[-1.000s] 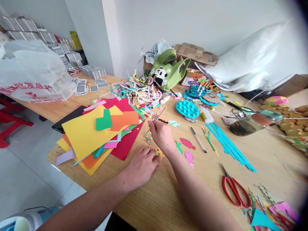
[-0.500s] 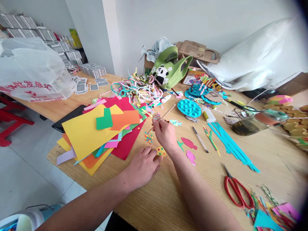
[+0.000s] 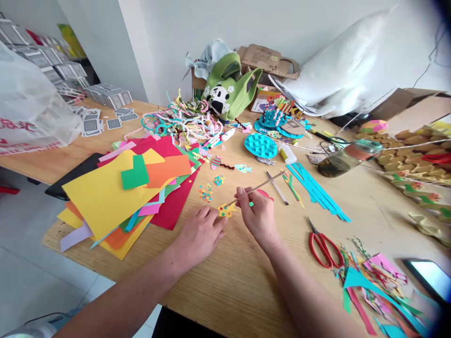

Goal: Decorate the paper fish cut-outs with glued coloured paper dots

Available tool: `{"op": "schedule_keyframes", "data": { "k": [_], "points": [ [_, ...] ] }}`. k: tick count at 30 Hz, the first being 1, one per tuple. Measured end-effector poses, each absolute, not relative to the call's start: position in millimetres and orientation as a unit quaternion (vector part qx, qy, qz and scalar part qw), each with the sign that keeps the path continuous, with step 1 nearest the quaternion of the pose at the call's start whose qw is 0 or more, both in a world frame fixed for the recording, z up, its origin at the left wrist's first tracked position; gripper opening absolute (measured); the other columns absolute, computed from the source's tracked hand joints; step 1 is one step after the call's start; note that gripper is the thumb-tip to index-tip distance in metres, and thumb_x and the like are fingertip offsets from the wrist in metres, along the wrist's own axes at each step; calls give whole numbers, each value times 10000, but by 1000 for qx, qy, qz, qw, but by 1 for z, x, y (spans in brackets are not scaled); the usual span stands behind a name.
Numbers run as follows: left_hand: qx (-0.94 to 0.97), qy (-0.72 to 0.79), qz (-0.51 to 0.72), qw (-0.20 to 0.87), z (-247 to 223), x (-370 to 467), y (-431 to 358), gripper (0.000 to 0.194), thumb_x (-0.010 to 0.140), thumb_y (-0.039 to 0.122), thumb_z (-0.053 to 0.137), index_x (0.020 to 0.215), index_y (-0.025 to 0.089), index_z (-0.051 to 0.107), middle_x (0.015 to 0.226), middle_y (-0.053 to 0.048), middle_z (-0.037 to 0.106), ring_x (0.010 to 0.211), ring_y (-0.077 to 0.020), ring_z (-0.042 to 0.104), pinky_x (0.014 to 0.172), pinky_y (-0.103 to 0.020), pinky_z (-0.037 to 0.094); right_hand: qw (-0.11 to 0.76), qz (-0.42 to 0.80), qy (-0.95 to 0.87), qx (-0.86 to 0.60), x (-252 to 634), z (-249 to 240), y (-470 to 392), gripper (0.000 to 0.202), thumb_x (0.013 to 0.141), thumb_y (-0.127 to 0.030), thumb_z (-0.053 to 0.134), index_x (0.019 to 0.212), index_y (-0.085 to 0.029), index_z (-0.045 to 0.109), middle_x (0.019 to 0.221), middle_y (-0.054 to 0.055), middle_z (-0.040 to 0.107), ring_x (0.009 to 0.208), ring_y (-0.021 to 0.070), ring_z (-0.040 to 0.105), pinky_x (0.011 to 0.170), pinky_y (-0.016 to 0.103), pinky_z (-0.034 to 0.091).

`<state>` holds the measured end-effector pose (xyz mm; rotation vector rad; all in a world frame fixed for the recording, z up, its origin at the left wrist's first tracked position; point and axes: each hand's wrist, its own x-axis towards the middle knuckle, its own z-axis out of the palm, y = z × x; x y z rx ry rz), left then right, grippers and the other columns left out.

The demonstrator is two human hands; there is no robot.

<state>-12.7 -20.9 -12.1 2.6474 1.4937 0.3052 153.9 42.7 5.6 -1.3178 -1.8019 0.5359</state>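
Observation:
My right hand (image 3: 259, 213) pinches a thin wooden stick (image 3: 268, 180), which slants down to the left. Its lower tip meets a yellow paper fish (image 3: 225, 213) with coloured dots, lying flat on the table. The curled fingers of my left hand (image 3: 200, 232) hold the fish's left end against the tabletop. Small round paper dots (image 3: 206, 193) lie just beyond that hand, with a tighter cluster of dots (image 3: 219, 180) behind them. A pinkish-red paper fish (image 3: 265, 193) is partly hidden behind my right hand. Farther back lies a pale blue spotted paper fish (image 3: 243, 168).
Left of my hands is a pile of coloured paper (image 3: 102, 197). Red-handled scissors (image 3: 324, 246), blue paper strips (image 3: 320, 195), a pen (image 3: 278, 189) and paper scraps (image 3: 380, 281) lie to the right. A glass jar (image 3: 347, 159) and a green panda bag (image 3: 236, 89) are farther back.
The stick's lower tip has gone from near the loose dots to the yellow fish, and my right hand has tilted it rightward. My left hand stays by the fish. The view has turned right.

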Motion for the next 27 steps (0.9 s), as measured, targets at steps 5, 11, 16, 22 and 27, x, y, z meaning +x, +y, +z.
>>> {"op": "schedule_keyframes", "data": {
  "k": [5,11,16,22,27],
  "points": [
    [866,490,98,39,-13,-13,-21,319,932,298,587,1235,200,590,1082,-75,581,1031,-262,509,883,-423,483,389,175,-741,-519,157,-3,39,410,981,-437,412,688,-207,583,653,45,669,586,146,629,583,256,431],
    [865,491,98,37,-13,-12,-20,317,936,298,580,1237,200,595,1082,-78,585,1018,-263,513,879,-424,487,386,151,-755,-508,157,-2,39,408,985,-396,417,656,-206,566,648,48,670,575,136,622,573,244,419],
    [866,491,93,40,-12,-12,-20,319,935,292,583,1241,204,593,1078,-74,587,1013,-261,516,877,-426,494,400,134,-765,-487,156,-4,39,390,985,-358,436,650,-200,559,628,39,662,556,125,612,557,234,405],
    [865,492,93,34,-12,-12,-20,324,933,296,585,1246,212,593,1079,-76,589,1011,-259,524,874,-423,499,412,122,-772,-469,157,-6,40,362,985,-315,457,657,-198,556,623,31,658,540,117,601,540,232,394],
    [865,492,96,32,-13,-12,-20,327,926,298,595,1242,209,596,1075,-79,591,1005,-259,524,862,-423,503,412,120,-774,-466,157,-6,41,360,983,-309,464,652,-197,552,621,29,653,543,117,600,539,232,393]
  ]
}}
